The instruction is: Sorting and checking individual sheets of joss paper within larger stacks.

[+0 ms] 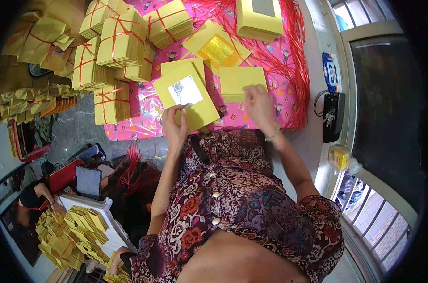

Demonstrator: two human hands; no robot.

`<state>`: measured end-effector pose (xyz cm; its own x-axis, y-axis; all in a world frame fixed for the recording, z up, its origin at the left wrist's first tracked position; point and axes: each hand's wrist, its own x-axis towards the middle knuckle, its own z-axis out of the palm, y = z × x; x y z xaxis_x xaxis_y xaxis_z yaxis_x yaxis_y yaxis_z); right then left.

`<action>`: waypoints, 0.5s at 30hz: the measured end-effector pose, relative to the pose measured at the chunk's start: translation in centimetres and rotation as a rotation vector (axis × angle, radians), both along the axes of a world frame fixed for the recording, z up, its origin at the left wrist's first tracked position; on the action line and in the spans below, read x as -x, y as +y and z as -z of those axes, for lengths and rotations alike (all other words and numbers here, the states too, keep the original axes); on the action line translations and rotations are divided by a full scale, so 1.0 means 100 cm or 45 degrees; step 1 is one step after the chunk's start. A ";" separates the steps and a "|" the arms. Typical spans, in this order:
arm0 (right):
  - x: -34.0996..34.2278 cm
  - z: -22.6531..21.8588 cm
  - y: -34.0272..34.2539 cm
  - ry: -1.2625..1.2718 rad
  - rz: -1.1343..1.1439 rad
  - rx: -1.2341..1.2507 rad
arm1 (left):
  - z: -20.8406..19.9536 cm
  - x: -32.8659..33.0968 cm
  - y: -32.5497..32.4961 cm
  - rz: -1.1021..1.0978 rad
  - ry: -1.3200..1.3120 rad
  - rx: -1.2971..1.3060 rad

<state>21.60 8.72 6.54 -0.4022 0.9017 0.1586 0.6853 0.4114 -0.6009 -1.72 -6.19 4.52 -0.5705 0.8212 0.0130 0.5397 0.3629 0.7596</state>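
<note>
My left hand (pixel 174 125) touches the left edge of a yellow paper sheet (pixel 202 115) that bears a silver foil square (pixel 184 89). Its fingers are bent, with a gap between thumb and forefinger. A small grey piece, whose kind I cannot make out, shows by the forefinger's tip. More yellow paper (pixel 195 68) lies under this sheet. My right hand (pixel 259 106) is at a neat stack of yellow paper (pixel 237 78), its fingertips pinched together over the right part. Whether a sheet is between them is hidden. Beyond lies a yellow sheet with a gold foil square (pixel 218 49).
Bundles of yellow paper tied with red string (pixel 122 40) are piled at the left of the pink patterned table cover (pixel 141 113). Red strings (pixel 296 70) hang along the right side, near a thick paper stack (pixel 259 21). Another person's hand (pixel 45 192) is at yellow bundles lower left.
</note>
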 end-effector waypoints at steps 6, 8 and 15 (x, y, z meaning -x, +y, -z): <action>-0.084 0.057 0.044 0.203 0.323 0.326 | -0.027 -0.050 0.077 0.522 0.162 -0.175; -0.106 0.089 0.042 0.198 0.406 0.462 | -0.026 -0.069 0.101 0.705 0.202 -0.156; -0.124 0.165 0.003 0.946 0.545 1.286 | 0.017 -0.108 0.143 1.044 0.577 0.263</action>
